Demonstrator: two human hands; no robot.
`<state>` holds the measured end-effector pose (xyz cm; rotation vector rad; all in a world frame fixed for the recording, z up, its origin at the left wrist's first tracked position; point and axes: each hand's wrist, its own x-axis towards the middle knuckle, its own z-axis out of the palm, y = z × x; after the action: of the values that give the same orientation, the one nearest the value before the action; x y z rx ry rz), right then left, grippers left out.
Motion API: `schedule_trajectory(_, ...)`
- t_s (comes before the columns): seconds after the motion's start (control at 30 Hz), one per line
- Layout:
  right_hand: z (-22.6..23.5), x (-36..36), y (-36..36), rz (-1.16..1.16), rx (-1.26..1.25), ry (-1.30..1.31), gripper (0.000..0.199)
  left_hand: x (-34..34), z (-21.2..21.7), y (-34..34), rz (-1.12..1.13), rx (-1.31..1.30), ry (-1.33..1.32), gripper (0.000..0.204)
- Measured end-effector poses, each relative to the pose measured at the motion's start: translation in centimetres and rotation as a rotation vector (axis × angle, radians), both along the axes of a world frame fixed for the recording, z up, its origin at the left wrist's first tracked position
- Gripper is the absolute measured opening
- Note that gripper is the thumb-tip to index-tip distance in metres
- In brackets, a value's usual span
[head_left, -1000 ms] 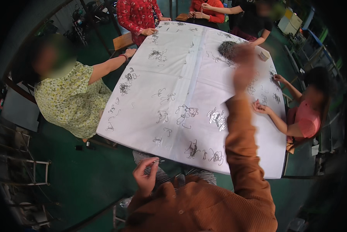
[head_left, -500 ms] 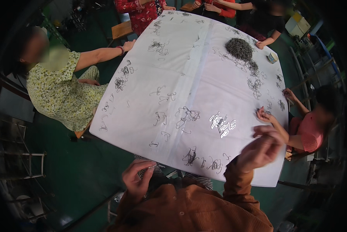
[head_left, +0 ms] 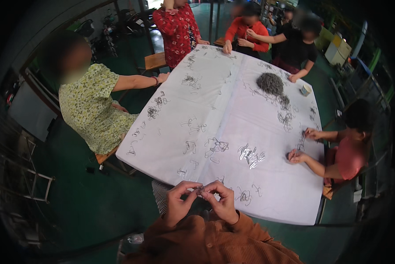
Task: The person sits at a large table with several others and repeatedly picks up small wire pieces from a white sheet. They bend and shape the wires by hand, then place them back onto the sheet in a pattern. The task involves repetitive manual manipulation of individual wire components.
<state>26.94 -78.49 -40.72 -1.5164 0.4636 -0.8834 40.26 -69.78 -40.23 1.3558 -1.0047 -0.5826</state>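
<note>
Brown corduroy sleeves [head_left: 246,226] reach up from the lower edge of the head view, and the two bare hands come together just in front of the near edge of a white-covered counter [head_left: 259,119]. Between them sits a small dark piece [head_left: 200,190], caught at the meeting fingertips. The left hand [head_left: 177,204] pinches it from the left, thumb and index finger drawn together on it; the right hand [head_left: 224,203] closes on it from the right in a like pinch, so the piece lies at the very tips of both sets of fingers, well away from the palms. Its exact shape is too small to make out.

Beyond the hands, bent dark wires [head_left: 216,146] lie scattered on the cloth, and a loose clump [head_left: 245,196] rests to the right of the right hand. Farther to the right lies a group of shiny silver strips [head_left: 251,155]. Toward the far right side stands a dense dark heap of wires [head_left: 270,83], with a paper cup [head_left: 305,90] near it. At the right side, a person in a pink top [head_left: 353,148] holds both hands over the counter; at the left, a person in a floral shirt [head_left: 94,103] rests a hand at its edge.
</note>
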Motion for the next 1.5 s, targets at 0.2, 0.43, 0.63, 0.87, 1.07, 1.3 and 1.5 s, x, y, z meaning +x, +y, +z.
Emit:
schedule_trajectory(0.2, -1.3, -1.1, -0.5, -0.044, 0.016, -0.007, 0.006, -0.8, -0.3, -0.6, -0.014, -0.057, -0.114, 0.022)
schedule_trajectory(0.43, -0.2, -1.7, -0.7, -0.06, -0.101, -0.004, 0.006, -1.4, 1.0, 0.2, -0.031, -0.034, -0.096, 0.023)
schedule_trajectory(0.63, -1.1, -2.3, 1.2, -0.105, -0.135, -0.058, 0.008, -2.3, -0.3, 1.9, -0.048, -0.007, -0.074, 0.031)
schedule_trajectory(0.87, -1.4, -3.6, 2.4, -0.144, 0.017, -0.141, 0.006, -3.2, -0.7, 1.4, -0.152, 0.059, -0.071, 0.039)
schedule_trajectory(1.07, 1.7, -6.9, 2.8, -0.32, -0.154, -0.024, 0.006, -1.3, 2.8, -1.3, -0.367, 0.144, -0.403, 0.036)
schedule_trajectory(1.3, 1.7, -9.6, 3.2, -0.45, -0.273, 0.098, 0.007, -1.7, -9.4, -15.4, -0.397, 0.211, -0.261, 0.024)
schedule_trajectory(1.5, 1.4, -10.8, 3.6, -0.485, -0.246, 0.156, 0.007, -6.0, -18.6, -25.8, -0.171, 0.296, -0.652, 0.024)
